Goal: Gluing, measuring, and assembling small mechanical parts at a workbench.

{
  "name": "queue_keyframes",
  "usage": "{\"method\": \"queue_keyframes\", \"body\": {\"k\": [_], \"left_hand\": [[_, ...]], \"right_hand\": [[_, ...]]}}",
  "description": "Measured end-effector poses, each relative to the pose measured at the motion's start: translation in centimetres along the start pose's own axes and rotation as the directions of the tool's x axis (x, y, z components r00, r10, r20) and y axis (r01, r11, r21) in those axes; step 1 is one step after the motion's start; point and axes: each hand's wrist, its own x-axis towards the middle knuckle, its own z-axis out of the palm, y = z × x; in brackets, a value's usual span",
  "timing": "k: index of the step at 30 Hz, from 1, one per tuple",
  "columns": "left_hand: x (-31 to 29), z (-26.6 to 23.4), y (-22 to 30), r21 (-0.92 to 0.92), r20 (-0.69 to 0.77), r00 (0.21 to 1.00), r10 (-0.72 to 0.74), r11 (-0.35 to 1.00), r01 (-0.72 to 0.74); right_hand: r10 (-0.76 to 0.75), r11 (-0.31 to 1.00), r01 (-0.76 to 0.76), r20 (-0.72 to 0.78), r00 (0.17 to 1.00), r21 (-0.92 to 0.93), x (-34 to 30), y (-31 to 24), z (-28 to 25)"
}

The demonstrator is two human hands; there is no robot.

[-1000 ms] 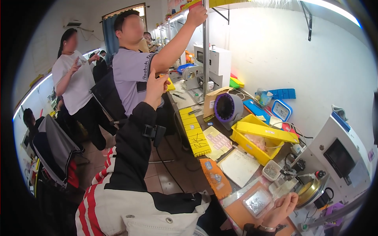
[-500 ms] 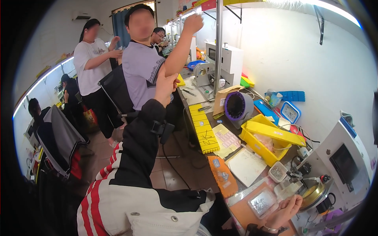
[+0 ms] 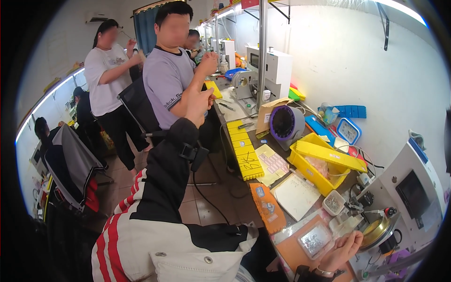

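Observation:
My left hand (image 3: pixel 199 104) is raised out in front. Its index finger is stretched out, the other fingers are curled, and I see nothing in it. Behind it shows the forearm of a person in a lilac shirt (image 3: pixel 164 89). Low at the right, my right hand (image 3: pixel 344 253) hovers by the bench machine, its fingers pressed together; whatever they may hold is too small to make out. Beside that hand lies a clear flat box (image 3: pixel 314 240) of small silvery pieces. A brass-coloured round part (image 3: pixel 377 231) of the white machine (image 3: pixel 408 188) is near its fingertips.
A small white tub (image 3: pixel 333 203), an orange sheet (image 3: pixel 268 207), a notebook (image 3: pixel 295 195), a yellow bin (image 3: pixel 310 173), a yellow strip (image 3: pixel 243 150) and a purple-rimmed fan-like unit (image 3: pixel 283 123) crowd the bench. A metal post (image 3: pixel 261 56) rises there. Another person (image 3: pixel 108 70) stands behind.
The person in lilac has lowered a raised arm to chest height, and the standing person's hands have shifted. The view has moved slightly. My two hands keep nearly the same pose.

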Motion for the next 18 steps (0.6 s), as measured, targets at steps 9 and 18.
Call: {"method": "queue_keyframes", "body": {"k": [9,18], "left_hand": [[-1.5,0.8,0.3,-0.036,0.056,0.997,0.055,0.998,-0.053],[-10.9,9.7,0.0,0.087,0.548,0.835,0.036,0.991,-0.099]], "right_hand": [[-0.004,0.999,0.003,-0.021,1.000,-0.039,-0.2,-0.1,0.3],[0.001,0.998,-0.004,-0.057,0.998,-0.066,0.1,0.1,-0.1]]}}
